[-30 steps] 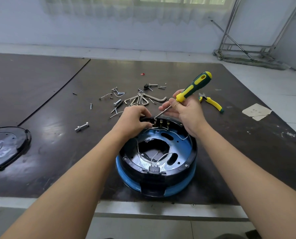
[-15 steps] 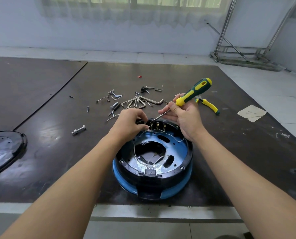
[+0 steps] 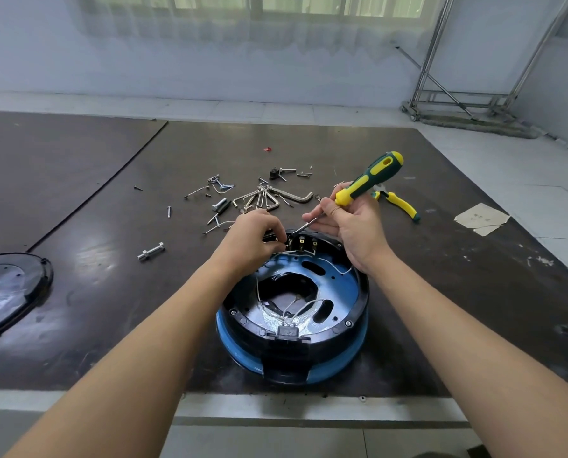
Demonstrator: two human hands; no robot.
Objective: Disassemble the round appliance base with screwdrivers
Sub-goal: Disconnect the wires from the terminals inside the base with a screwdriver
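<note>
Hugging table [image 3: 127, 375] edge, base [image 3: 292, 358]; left hand [image 3: 252, 236], right hand [image 3: 358, 226], screwdriver [image 3: 368, 180] at far rim.

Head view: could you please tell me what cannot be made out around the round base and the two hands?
Screwdriver tip, head view: hidden behind the left hand; which screw it meets is unclear.
Left hand's fingertips, head view: curled away from the camera; what they hold is hidden.
Black cover, head view: cut off by the left edge.
Loose screws, head view: too small to tell apart.
</note>
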